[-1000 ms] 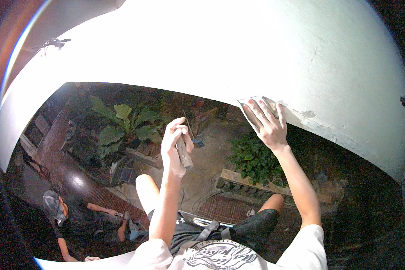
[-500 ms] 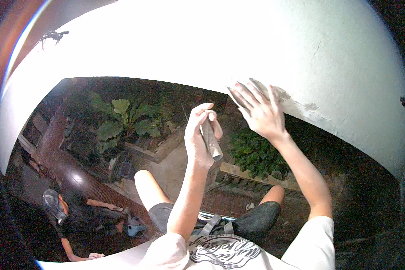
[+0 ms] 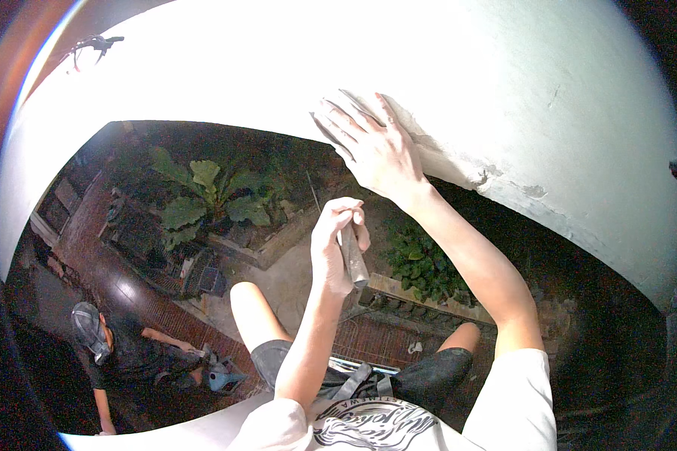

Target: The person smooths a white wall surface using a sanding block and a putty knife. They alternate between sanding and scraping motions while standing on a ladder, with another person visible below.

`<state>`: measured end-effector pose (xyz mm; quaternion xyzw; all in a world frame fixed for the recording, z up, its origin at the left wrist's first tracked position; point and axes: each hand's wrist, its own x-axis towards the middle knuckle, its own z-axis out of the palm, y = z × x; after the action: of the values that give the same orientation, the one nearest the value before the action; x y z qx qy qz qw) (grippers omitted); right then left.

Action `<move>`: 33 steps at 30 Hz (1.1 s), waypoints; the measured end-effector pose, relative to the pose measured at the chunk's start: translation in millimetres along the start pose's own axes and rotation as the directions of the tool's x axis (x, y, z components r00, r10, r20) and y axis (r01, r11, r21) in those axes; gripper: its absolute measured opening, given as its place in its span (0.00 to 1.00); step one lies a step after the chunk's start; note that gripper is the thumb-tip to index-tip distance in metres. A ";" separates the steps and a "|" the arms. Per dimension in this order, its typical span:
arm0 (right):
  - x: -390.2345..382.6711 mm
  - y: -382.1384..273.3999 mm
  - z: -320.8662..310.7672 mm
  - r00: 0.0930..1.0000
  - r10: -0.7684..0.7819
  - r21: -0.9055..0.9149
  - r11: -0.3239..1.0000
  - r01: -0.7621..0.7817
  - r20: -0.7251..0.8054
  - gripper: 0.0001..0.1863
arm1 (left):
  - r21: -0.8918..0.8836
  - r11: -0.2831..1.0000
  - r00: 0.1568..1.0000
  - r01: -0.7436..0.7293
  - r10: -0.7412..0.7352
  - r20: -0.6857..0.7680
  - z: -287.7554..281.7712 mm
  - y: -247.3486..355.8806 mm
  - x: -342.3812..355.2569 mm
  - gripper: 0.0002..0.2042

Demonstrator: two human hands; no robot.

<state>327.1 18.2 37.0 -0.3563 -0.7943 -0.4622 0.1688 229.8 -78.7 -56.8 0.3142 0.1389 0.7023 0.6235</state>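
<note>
My left hand is closed around a grey tube-like piece, which looks rolled and points down toward me. My right hand lies flat with straight, slightly spread fingers against the lower edge of the white wall. Dark shadow outlines those fingers, and whether anything sits beneath the palm is hidden. Just right of that hand, the edge shows a rough, chipped patch.
Far below are a broad-leaved plant, a leafy bush and a reddish brick path. Another person in a cap is at lower left, beside a blue-grey object. A dark wiry fixture juts out upper left.
My right hand has slid left and up along the wall's edge, uncovering more of the chipped patch. My left hand has dropped slightly, still gripping the tube-like piece.
</note>
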 end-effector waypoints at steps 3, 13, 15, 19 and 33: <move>-22.0 0.3 -3.0 0.997 0.012 0.043 0.999 -0.015 0.073 0.32 | 0.023 0.998 0.994 -0.057 0.059 -0.089 -18.1 7.9 4.2 0.08; 34.6 -28.1 40.4 1.000 -0.024 -0.022 0.999 0.024 0.002 0.30 | 0.015 0.999 0.985 0.035 -0.032 -0.172 -21.4 -6.3 14.3 0.07; 66.0 -43.6 50.0 0.996 -0.086 -0.046 0.995 0.085 -0.013 0.30 | 0.029 0.997 0.976 0.070 -0.062 -0.209 -19.2 -10.7 10.2 0.07; 101.1 -66.2 57.8 0.988 -0.157 -0.055 0.986 0.156 -0.001 0.30 | -0.049 0.984 0.950 0.169 -0.176 -0.258 -22.3 -17.0 3.8 0.07; 87.9 -79.2 72.9 0.982 -0.172 -0.011 0.985 0.172 -0.075 0.28 | -0.174 0.971 0.895 0.165 -0.221 -0.386 -69.3 -23.7 -5.7 0.07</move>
<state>213.8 91.3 3.3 -0.2691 -0.8141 -0.4901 0.1571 206.1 -66.2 -125.3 0.1040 0.2465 0.6942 0.6682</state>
